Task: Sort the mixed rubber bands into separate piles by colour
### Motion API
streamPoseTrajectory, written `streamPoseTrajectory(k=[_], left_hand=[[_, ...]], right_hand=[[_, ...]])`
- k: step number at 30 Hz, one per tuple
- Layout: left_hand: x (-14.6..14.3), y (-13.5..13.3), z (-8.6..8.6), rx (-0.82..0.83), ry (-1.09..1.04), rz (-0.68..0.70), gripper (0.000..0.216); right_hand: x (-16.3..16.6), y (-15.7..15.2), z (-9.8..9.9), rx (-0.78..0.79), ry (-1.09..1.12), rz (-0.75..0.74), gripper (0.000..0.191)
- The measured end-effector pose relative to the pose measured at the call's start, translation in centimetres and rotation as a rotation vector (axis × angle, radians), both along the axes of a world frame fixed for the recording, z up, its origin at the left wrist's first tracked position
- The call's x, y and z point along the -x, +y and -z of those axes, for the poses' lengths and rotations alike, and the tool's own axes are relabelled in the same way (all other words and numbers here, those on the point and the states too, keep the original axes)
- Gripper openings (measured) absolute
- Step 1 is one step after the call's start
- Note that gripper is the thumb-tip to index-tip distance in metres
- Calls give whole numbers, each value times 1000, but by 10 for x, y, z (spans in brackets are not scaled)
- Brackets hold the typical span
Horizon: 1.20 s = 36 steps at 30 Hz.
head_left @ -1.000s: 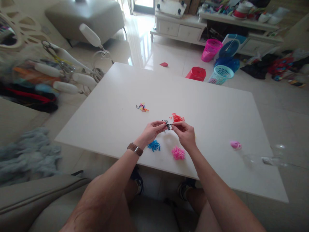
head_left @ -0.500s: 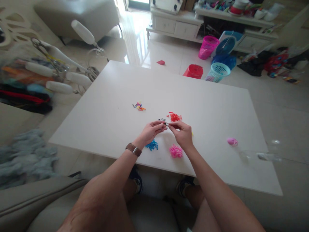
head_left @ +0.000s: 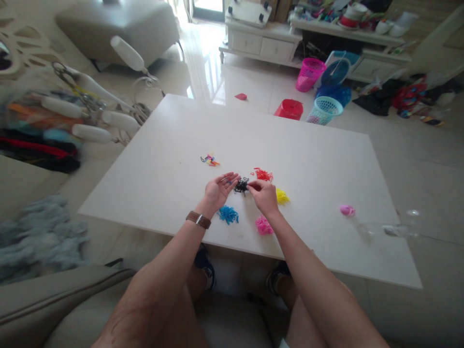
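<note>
My left hand, with a brown watch strap on its wrist, is palm up with its fingers stretched out. A tiny dark or bluish bit shows by those fingers, too small to name. Just to their right lies a pile of small black rubber bands. My right hand pinches at the right edge of this pile, thumb and forefinger together on a black band. Around the hands lie piles of red bands, yellow bands, blue bands and pink bands, the pink partly behind my right wrist.
A small mixed-colour pile lies farther back on the white table. A pink-purple object sits at the right, near a clear see-through object. Beyond the far edge are a red stool and a light-blue basket.
My hands were together over the black pile and have parted. The left hand moved left and opened palm up. The right hand shifted slightly left and lower, to the black bands.
</note>
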<state>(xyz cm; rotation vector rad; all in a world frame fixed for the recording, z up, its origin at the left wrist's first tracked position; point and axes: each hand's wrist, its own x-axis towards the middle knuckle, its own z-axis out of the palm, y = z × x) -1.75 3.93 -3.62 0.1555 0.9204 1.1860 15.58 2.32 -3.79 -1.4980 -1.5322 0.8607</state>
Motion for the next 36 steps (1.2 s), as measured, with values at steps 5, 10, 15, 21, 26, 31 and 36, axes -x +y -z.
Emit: streamPoseTrajectory(k=[5,10,15,21,26,31,36], left_hand=[[6,2,0,1,0,11,23],[8,3,0,3,-29,47,27],[6,1,-1,-4,-50,128,30],[-2,-7,1,-56,-82,286,31],[-12,-15,0,-101,-64,363,36],[-18,-21,-3,-137,-23,429,34],[-18,-20,-7,-121,-5,384,26]], right_hand=[[10,8,9,-42,-52,-47,14],[11,11,9,-73,-66,-48,18],[14,6,-5,-111,-59,-88,15],[13,-7,-12,-120,-112,-177,14],[5,-13,-10,-99,-158,-150,9],[-2,-14,-16,-33,-128,-167,7],[-15,-7,-23,-10,-73,-37,6]])
